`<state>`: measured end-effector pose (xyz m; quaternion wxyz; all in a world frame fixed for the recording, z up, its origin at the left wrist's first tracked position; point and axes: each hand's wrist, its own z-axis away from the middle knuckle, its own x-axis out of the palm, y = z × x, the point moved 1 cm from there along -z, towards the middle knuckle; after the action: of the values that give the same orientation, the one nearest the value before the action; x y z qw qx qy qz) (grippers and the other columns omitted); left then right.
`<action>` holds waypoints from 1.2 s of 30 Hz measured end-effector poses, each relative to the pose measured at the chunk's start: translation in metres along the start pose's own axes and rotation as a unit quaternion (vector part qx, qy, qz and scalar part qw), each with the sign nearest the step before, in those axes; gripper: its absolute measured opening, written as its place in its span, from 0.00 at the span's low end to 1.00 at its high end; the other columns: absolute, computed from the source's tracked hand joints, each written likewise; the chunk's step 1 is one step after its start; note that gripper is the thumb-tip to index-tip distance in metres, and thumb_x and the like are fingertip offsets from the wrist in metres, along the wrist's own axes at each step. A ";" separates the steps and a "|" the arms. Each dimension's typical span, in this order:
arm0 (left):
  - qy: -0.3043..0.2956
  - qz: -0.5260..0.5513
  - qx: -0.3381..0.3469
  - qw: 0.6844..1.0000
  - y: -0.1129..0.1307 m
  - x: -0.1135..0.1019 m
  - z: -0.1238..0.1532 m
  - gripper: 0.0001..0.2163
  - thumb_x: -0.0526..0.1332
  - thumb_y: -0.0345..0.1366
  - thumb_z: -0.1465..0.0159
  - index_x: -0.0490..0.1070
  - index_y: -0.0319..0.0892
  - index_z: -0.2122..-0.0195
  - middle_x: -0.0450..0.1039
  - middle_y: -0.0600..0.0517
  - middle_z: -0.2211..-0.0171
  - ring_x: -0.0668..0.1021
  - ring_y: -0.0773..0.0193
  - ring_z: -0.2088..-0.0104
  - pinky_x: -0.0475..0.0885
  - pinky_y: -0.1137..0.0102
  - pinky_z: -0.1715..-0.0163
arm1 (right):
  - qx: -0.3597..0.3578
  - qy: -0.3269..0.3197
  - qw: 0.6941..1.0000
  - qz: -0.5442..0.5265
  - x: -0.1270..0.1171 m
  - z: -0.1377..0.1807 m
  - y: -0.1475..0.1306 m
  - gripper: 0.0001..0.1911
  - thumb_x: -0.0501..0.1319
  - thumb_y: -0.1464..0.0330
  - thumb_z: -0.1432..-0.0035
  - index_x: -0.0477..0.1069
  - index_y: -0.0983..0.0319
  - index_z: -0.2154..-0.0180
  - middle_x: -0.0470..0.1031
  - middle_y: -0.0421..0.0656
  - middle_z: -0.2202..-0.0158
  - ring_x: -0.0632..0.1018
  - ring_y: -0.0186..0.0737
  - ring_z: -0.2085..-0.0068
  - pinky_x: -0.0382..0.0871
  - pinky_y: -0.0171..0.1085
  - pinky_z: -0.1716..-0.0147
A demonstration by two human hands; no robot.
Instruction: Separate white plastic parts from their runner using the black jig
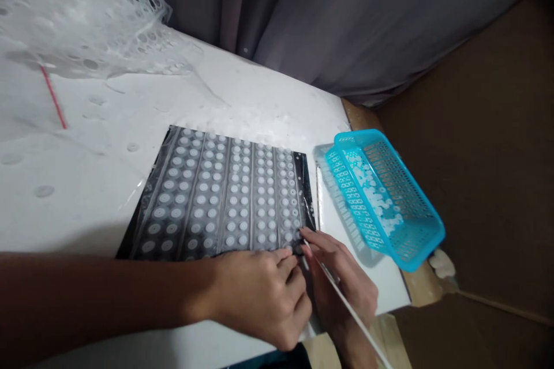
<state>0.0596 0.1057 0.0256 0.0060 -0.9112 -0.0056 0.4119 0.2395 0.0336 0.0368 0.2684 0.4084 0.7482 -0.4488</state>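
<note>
A black sheet point(223, 196) with rows of small white discs under clear film lies on the white table. My left hand point(268, 294) reaches across its near edge from the left, fingers curled in and fingertips at the near right corner. What those fingers hold, if anything, is hidden. Beside it, my right hand point(344, 279) pinches a thin white stick point(346, 302) close to its tip. This tip points at the last discs by the sheet's right edge, while the rest slants down to the bottom of the view. Both hands cover part of the near edge.
A blue plastic basket point(422, 242) with small white pieces inside stands right of the sheet, at the table's edge. White perforated plastic point(86, 17) is heaped at the back left. A red strip point(52, 95) and loose discs lie on the white table point(130, 104).
</note>
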 end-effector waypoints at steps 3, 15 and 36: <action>0.004 0.002 -0.006 1.000 0.000 0.000 0.000 0.06 0.61 0.30 0.35 0.77 0.39 0.67 0.80 0.45 0.70 0.85 0.54 0.66 0.83 0.62 0.61 | 0.117 0.056 0.991 0.022 0.001 -0.002 -0.010 0.05 0.68 0.68 0.31 0.77 0.54 0.63 0.88 0.43 0.54 0.89 0.46 0.63 0.86 0.41 0.60; 0.006 0.012 0.004 1.000 -0.002 -0.003 -0.001 0.07 0.61 0.30 0.35 0.79 0.36 0.65 0.81 0.42 0.70 0.86 0.53 0.65 0.84 0.60 0.56 | 0.123 -0.033 0.981 -0.144 -0.020 0.012 0.005 0.07 0.67 0.75 0.33 0.80 0.57 0.60 0.86 0.48 0.50 0.86 0.50 0.48 0.83 0.49 0.44; 0.041 0.005 -0.003 0.999 -0.003 -0.005 -0.003 0.09 0.59 0.29 0.34 0.78 0.38 0.69 0.80 0.44 0.72 0.84 0.57 0.71 0.83 0.62 0.57 | -0.004 -0.100 0.993 -0.062 -0.023 0.001 -0.004 0.14 0.66 0.81 0.35 0.79 0.57 0.53 0.86 0.46 0.50 0.87 0.49 0.48 0.80 0.53 0.40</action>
<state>0.0589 0.1091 0.0316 0.0019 -0.9274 -0.0022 0.3740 0.2482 0.0234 0.0555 0.3150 0.3134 0.7436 -0.4997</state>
